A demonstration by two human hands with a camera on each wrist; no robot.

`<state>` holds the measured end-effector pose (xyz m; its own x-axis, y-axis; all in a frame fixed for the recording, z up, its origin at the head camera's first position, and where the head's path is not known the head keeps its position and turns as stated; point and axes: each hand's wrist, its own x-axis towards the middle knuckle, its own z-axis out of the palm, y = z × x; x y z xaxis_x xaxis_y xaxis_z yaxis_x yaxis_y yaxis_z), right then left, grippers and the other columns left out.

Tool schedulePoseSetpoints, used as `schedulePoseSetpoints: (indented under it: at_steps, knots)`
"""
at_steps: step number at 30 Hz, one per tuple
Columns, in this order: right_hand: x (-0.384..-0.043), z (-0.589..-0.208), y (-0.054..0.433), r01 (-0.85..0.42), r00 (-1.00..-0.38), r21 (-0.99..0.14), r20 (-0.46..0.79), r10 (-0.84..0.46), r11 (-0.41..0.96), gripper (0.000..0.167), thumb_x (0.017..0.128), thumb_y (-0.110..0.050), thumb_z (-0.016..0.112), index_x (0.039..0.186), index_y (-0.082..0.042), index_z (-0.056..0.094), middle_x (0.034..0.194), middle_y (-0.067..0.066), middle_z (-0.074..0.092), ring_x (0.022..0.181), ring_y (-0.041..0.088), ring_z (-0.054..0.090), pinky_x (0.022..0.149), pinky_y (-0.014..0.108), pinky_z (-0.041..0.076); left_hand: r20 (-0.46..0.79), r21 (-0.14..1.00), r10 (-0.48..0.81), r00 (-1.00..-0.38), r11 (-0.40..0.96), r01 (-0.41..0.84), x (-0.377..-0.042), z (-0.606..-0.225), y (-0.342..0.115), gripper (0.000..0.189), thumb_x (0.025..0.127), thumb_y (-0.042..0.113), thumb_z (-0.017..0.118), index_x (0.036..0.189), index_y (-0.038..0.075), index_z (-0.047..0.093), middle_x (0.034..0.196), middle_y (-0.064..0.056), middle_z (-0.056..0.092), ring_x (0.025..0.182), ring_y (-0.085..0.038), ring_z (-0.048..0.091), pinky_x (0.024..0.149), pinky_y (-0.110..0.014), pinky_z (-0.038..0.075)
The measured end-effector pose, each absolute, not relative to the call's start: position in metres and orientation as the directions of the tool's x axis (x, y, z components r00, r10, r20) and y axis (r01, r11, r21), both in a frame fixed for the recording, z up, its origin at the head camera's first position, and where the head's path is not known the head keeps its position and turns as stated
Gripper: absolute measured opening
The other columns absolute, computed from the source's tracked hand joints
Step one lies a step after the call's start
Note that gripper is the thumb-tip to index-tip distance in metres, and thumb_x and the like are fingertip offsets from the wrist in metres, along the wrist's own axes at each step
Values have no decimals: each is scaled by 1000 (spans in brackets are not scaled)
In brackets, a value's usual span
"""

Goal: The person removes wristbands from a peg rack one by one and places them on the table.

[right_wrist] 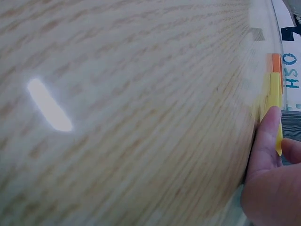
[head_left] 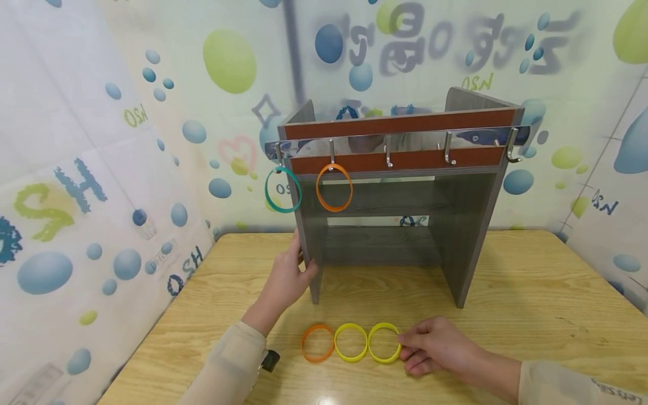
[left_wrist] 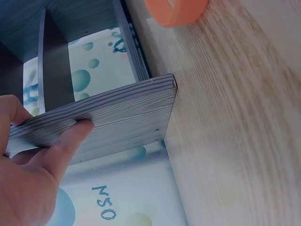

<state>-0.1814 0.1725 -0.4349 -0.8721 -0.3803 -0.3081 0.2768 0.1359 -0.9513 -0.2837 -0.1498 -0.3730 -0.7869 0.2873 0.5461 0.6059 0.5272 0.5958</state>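
My left hand (head_left: 289,275) grips the left side panel of a grey wooden shelf (head_left: 476,236), and the left wrist view shows its fingers (left_wrist: 70,141) on both faces of the board. At the table's front, my right hand (head_left: 439,346) pinches the right edge of a yellow wristband (head_left: 372,351). A second yellow wristband (head_left: 338,353) and an orange wristband (head_left: 304,350) lie flat in a row to its left. On the shelf's hook rail (head_left: 415,142), a teal wristband (head_left: 266,194) hangs from the leftmost hook and another orange wristband (head_left: 319,194) from the one beside it.
The shelf stands on a wood-grain table (head_left: 536,292). Several metal hooks carry no band, among them the middle hook (head_left: 388,152) and the far right hook (head_left: 511,146). Behind the table hangs a patterned backdrop (head_left: 172,56). A small black object (head_left: 270,360) sits at my left cuff.
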Motion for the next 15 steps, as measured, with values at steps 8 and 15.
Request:
schedulePoseSetpoints:
  at_steps: [8,15]
  knots:
    - [-182,-433,171,270,-879,-951,-307,-365,148,25,103,-16,68,107,9,65,86,8,75,68,12,75,68,28,68,552,599,285,-784,519,610,-284,-374,-150,81,93,-6,63,164,19,31,140,-21,69,130,-37,68,107,-53,59]
    - [-182,-436,172,260,-888,-953,-299,-350,155,23,102,-14,67,109,9,65,86,8,75,67,13,75,67,29,68,554,600,293,-779,509,618,-284,-374,-150,80,94,-6,63,164,18,32,139,-23,69,132,-37,67,108,-53,58]
